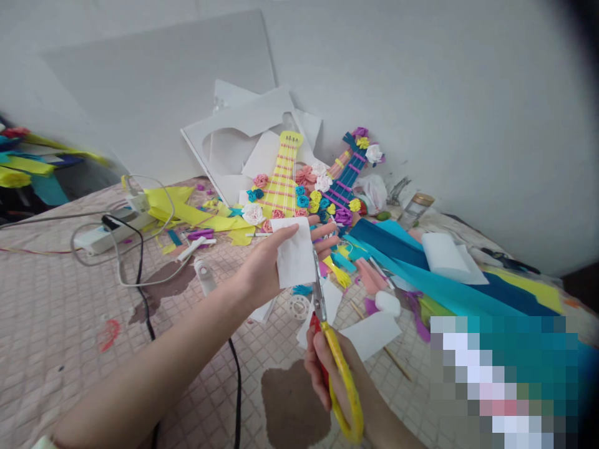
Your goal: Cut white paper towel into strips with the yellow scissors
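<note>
A small white paper piece [294, 259] lies across the palm of my left hand [266, 265], pinned under the thumb with the other fingers stretched out behind it. My right hand [344, 374] grips scissors [344, 380] that have one yellow and one red handle. The metal blades point up and away, their tips at the paper's right edge. Behind the hands, a yellow paper guitar [285, 174] with white strings and paper flowers leans against white cut-out boards [241, 115]. A blue paper guitar [344, 184] with purple bands leans beside it on the right.
A power strip [115, 231] with cables sits at the left; a black cable crosses the table [201, 386]. Blue paper sheets [412, 274], a white roll [444, 255] and a glass jar [415, 209] are at the right. Scraps and a white spool [299, 307] lie near the hands.
</note>
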{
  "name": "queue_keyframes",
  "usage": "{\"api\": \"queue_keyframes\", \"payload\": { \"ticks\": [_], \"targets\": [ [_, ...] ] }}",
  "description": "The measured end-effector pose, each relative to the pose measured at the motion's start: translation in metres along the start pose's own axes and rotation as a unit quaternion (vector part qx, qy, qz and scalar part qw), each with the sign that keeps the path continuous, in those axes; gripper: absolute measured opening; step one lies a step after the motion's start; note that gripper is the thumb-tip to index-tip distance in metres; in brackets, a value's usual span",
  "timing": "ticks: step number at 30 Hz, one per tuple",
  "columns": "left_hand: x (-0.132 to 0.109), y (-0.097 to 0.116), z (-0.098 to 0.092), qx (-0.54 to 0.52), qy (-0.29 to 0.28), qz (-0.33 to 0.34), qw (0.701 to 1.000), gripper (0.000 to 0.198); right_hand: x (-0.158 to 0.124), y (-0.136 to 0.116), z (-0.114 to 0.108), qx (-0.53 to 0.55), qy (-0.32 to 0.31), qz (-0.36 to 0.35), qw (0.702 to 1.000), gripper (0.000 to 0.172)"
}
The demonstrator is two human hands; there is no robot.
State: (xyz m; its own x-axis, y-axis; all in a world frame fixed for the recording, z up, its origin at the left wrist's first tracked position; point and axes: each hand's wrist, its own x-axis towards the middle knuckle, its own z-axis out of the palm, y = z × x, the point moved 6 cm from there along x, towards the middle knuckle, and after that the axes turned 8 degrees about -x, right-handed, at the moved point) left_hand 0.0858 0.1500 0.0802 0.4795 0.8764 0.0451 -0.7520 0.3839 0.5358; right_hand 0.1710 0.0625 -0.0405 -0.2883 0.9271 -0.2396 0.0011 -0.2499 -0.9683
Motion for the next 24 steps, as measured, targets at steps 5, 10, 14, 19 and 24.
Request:
{"api": "queue_keyframes", "payload": {
  "ticks": [5,10,14,19,24],
  "targets": [
    [-0.0003,-0.0006,0.0007,-0.006,-0.004,-0.003,1.000,0.044,-0.0013,-0.0014,-0.0001,-0.003,0.017,0.009,1.000,0.050],
    [-0.0012,-0.0013,-0.0002,-0.007,0.002,-0.005,1.000,0.045,-0.0028,-0.0060,0.0015,-0.005,0.015,0.014,1.000,0.051],
    [-0.0011,-0.0022,0.0001,-0.004,-0.001,-0.006,1.000,0.045,-0.0012,-0.0064,0.0019,-0.005,0.010,0.013,1.000,0.053],
    [-0.0019,-0.0058,0.0013,-0.001,-0.018,-0.013,1.000,0.044,0.0020,-0.0016,0.0000,-0.010,-0.007,0.016,1.000,0.054],
    [-0.0024,-0.0077,0.0016,-0.009,-0.026,-0.013,1.000,0.043,0.0015,0.0013,-0.0003,0.010,-0.026,0.005,1.000,0.052]
  ]
}}
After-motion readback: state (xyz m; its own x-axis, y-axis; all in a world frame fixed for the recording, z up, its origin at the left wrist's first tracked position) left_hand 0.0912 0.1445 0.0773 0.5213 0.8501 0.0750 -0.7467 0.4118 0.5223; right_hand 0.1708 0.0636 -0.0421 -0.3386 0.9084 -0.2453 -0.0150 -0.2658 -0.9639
